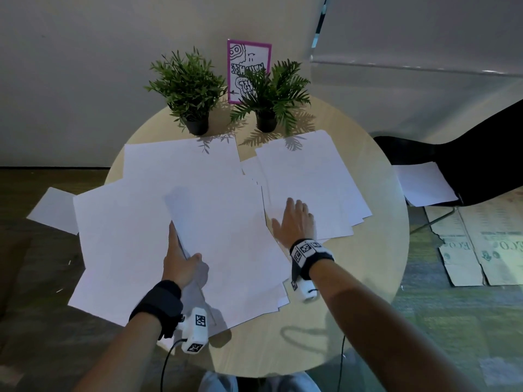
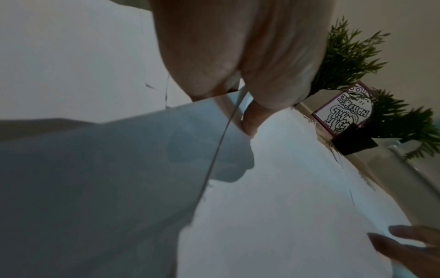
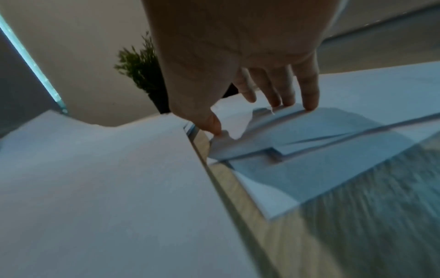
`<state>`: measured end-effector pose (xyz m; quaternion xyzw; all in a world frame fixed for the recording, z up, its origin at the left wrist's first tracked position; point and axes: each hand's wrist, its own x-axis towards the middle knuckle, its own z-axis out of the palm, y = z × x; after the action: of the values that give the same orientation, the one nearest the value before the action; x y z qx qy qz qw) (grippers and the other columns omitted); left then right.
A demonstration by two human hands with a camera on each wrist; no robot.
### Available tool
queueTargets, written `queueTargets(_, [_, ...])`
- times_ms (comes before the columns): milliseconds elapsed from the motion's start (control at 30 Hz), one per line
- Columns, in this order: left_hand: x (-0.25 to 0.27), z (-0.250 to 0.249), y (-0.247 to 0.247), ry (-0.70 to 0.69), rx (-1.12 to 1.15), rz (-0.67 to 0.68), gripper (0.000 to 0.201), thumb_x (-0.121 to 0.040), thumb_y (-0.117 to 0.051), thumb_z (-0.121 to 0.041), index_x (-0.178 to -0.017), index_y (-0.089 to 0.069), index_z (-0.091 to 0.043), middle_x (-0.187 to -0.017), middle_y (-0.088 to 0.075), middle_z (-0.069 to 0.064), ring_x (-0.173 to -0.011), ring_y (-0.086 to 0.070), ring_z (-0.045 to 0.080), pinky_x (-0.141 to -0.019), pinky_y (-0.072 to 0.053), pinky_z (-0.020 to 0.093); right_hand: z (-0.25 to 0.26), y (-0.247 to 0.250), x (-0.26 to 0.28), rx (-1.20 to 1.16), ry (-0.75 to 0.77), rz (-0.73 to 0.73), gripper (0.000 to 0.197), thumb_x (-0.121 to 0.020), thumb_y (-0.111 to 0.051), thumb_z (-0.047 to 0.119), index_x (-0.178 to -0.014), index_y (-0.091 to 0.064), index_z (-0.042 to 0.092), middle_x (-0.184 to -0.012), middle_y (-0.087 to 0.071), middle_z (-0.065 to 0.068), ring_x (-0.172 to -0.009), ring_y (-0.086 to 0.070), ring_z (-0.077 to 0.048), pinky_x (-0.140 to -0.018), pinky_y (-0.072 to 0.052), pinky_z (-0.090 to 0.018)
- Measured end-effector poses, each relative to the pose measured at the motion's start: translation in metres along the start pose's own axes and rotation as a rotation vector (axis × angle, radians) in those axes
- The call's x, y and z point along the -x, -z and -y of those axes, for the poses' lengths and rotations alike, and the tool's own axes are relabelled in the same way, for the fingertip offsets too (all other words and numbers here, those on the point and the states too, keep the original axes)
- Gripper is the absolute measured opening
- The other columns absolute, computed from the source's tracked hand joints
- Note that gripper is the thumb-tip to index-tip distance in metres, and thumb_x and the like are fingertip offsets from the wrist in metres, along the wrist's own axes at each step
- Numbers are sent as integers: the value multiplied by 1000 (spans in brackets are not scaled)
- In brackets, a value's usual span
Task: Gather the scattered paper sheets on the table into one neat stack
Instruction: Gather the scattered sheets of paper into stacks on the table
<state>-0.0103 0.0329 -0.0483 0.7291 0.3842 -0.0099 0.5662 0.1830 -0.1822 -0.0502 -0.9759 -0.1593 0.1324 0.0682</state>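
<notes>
White paper sheets lie scattered over a round wooden table point(image 1: 334, 329). My left hand point(image 1: 181, 264) pinches the near edge of a bundle of sheets point(image 1: 223, 230) at the table's middle, thumb on top; in the left wrist view the thumb point(image 2: 257, 97) and fingers clamp the sheets' edge point(image 2: 228, 120). My right hand point(image 1: 294, 219) lies flat with straight fingers on a looser pile of sheets point(image 1: 308, 176) at the right; in the right wrist view its fingertips point(image 3: 309, 101) press on those overlapping sheets point(image 3: 309, 131). More sheets point(image 1: 119, 244) spread under the bundle to the left.
Two potted plants point(image 1: 189, 89) point(image 1: 271, 94) and a pink-framed card point(image 1: 249, 69) stand at the table's far edge. One sheet point(image 1: 53, 209) overhangs the left side. Another sheet point(image 1: 424, 183) lies on a dark chair point(image 1: 467, 159) at right. Flattened cardboard point(image 1: 481, 244) covers the floor.
</notes>
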Motion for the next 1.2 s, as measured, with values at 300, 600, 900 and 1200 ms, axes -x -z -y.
queueTargets(300, [-1, 6, -4, 55, -28, -88, 20, -92, -60, -9, -108, -51, -18, -98, -58, -6, -91, -53, 20, -81, -46, 35, 1, -15, -7, -6, -65, 15, 52, -80, -59, 41, -117, -45, 8, -109, -50, -8, -105, -50, -29, -75, -53, -42])
queueTargets(600, [-12, 5, 5, 164, -9, -62, 25, -97, -45, -9, -79, -29, -16, -78, -28, 3, -72, -30, 18, -62, -26, 32, 10, -16, -14, 14, -117, 70, 48, -64, -59, 19, -107, -39, 13, -94, -41, -7, -85, -46, -28, -63, -54, -41])
queueTargets(900, [-10, -1, 6, 174, -78, -12, 44, -96, -46, -7, -135, -31, -18, -119, -45, 6, -90, -46, 23, -72, -39, 32, -1, -8, -11, 63, -20, 47, 44, -82, -55, 36, -120, -45, 18, -109, -50, -8, -95, -51, -29, -67, -46, -39])
queueTargets(1200, [-14, 14, 11, 151, -6, 13, 74, -93, -58, -4, -149, -16, -30, -159, -24, 6, -145, -25, 26, -113, -30, 43, -95, 33, -57, -84, -547, 87, 118, -51, -77, 79, -140, -30, 16, -141, -40, -14, -131, -39, -37, -100, -39, -57])
